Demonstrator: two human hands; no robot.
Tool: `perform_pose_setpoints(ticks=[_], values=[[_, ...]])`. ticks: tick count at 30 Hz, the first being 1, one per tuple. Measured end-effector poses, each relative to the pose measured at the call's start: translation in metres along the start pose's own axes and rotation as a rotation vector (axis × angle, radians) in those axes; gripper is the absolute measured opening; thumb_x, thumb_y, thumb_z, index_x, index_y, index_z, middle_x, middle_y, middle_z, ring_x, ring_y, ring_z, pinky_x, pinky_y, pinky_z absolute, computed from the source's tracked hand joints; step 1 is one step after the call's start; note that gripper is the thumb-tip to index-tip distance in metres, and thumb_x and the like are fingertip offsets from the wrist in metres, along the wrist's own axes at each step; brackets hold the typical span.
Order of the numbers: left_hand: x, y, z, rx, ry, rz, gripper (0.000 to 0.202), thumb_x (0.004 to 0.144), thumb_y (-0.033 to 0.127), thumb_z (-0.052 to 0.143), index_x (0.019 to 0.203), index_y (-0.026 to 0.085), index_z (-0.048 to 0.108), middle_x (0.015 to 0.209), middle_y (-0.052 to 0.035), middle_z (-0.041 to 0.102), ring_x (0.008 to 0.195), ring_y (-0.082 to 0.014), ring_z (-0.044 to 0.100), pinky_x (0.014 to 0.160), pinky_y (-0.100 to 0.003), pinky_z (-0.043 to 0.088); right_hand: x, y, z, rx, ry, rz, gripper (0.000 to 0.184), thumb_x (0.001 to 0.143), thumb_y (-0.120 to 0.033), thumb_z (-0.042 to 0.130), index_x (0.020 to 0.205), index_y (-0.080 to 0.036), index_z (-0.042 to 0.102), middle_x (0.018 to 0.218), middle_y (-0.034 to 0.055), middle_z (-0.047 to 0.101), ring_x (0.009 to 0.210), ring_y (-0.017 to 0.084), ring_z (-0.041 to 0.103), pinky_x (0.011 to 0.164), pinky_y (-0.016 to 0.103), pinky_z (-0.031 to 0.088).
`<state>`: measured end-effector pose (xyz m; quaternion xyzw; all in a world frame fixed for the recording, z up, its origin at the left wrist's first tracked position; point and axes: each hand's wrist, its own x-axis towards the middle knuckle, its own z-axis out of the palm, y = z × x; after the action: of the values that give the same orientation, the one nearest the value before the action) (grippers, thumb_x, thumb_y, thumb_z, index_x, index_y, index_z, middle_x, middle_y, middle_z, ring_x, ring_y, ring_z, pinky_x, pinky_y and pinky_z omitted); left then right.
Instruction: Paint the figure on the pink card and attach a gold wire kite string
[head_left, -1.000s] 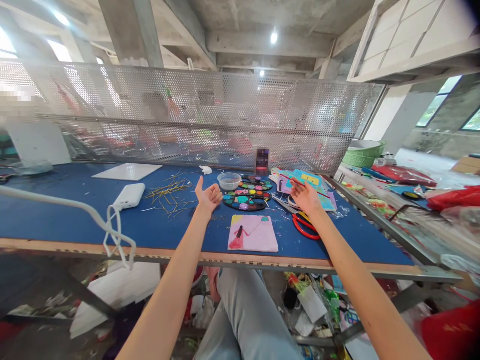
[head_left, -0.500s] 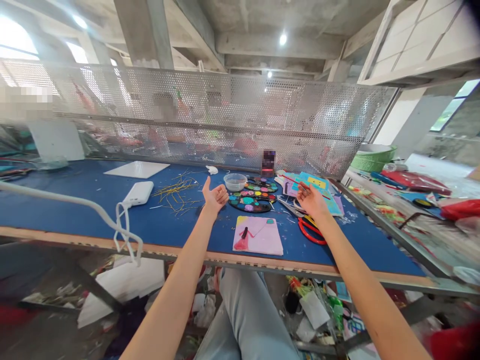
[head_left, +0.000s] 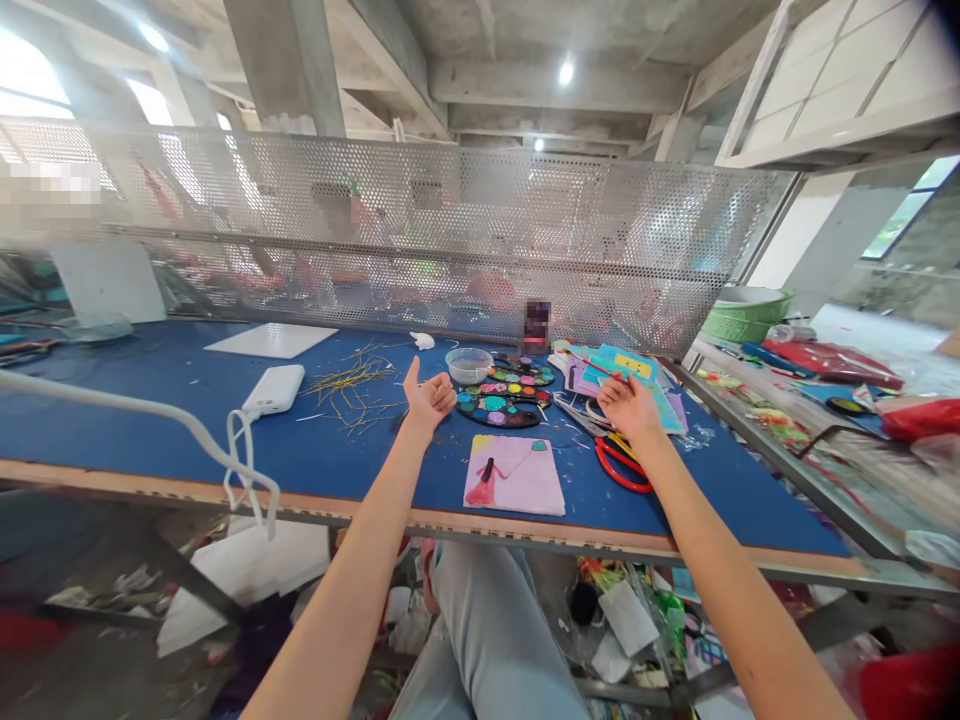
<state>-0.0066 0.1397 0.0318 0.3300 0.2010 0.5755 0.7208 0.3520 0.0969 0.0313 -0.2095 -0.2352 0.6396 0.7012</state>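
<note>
My left hand [head_left: 427, 398] hovers over the blue table [head_left: 150, 420], palm up, fingers curled loosely and thumb raised, with nothing in it. It is just left of a black paint palette [head_left: 504, 400] with coloured wells. My right hand [head_left: 628, 405] is closed round a thin red paintbrush [head_left: 600, 368] whose tip points toward the palette. Between my arms lies a pink painted card [head_left: 514, 476]. Red-handled scissors [head_left: 619, 463] lie under my right wrist.
A clear plastic cup [head_left: 469, 364] stands behind the palette. Coloured cards [head_left: 626, 375] are stacked at the right. A white power bank [head_left: 275, 389] with a cable and scattered yellow sticks [head_left: 351, 386] lie to the left. A perforated metal screen [head_left: 450, 240] closes the back.
My left hand's fingers have curled in a little more. My right hand with the brush has shifted slightly. The view has moved a bit.
</note>
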Motion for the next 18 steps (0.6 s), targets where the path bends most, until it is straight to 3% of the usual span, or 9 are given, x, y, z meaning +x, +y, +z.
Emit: perform_pose_setpoints(ticks=[9,13,18], values=[[-0.0001,0.0022,0.0005,0.043,-0.010,-0.012,0.070,0.093,0.070,0.021,0.050,0.021,0.045,0.031,0.0032,0.023,0.025,-0.0099,0.022,0.032,-0.026,0.017,0.0000,-0.0039,-0.0017,0.053,0.002,-0.040,0.038,0.105,-0.030,0.033,0.069,-0.022,0.043,0.049,-0.0073,0.032,0.041,0.009,0.034,0.043,0.020,0.039],[0.0002,0.0037,0.0015,0.047,-0.006,-0.003,0.071,0.093,0.071,0.019,0.049,0.021,0.043,0.030,0.0034,0.022,0.025,-0.0097,0.021,0.032,-0.026,0.017,0.0030,-0.0060,-0.0019,0.035,0.041,-0.075,0.035,0.104,-0.030,0.039,0.071,-0.022,0.048,0.051,-0.0072,0.040,0.043,0.007,0.041,0.045,0.017,0.044],[0.0009,0.0044,0.0011,0.044,-0.001,0.014,0.073,0.092,0.072,0.018,0.048,0.021,0.044,0.031,0.0037,0.022,0.025,-0.0091,0.021,0.032,-0.025,0.018,0.0055,-0.0039,-0.0003,-0.065,0.092,-0.103,0.021,0.097,-0.016,0.049,0.080,-0.021,0.059,0.061,-0.0046,0.059,0.054,0.007,0.058,0.055,0.016,0.054]])
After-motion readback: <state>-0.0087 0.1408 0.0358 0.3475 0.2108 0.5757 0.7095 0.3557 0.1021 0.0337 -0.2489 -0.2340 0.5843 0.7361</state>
